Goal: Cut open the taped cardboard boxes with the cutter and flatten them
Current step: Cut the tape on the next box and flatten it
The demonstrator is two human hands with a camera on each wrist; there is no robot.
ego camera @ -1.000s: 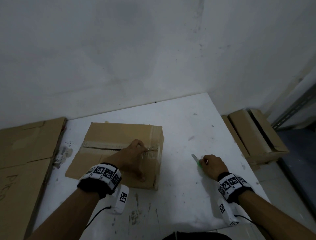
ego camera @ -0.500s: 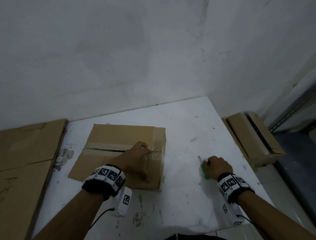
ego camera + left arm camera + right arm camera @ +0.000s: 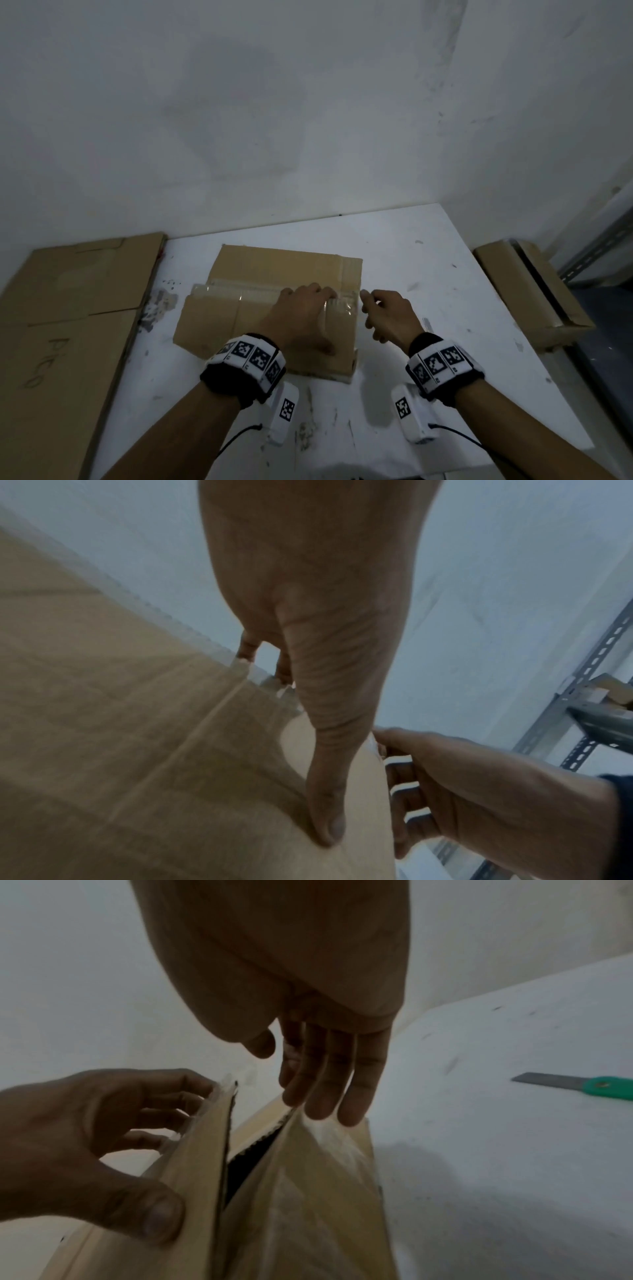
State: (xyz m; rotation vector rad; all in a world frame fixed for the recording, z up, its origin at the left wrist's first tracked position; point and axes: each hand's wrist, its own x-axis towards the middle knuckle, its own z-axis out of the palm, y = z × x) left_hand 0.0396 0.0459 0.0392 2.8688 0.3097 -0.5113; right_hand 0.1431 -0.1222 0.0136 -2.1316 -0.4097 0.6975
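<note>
The cardboard box (image 3: 274,274) lies flat near the middle of the white worktop (image 3: 445,274), its far edge short of the wall and its right edge facing a wide bare stretch of surface. A clear tape strip (image 3: 239,291) runs along its seam. The left hand (image 3: 301,315) lies spread on the box's right part, fingers straight on the tape and thumb pressed down near the near edge: a released grip, pressing, not clasping. The right hand (image 3: 387,315) sits just off the box's right edge, its straight fingers (image 3: 329,1074) touching the end flap, where a dark slit gapes between flaps; it grasps nothing. The green cutter (image 3: 582,1087) lies alone on the worktop, blade out, right of that hand. Flattened cardboard (image 3: 68,325) borders the worktop's left edge; another box (image 3: 534,294) stands off its right edge.
</note>
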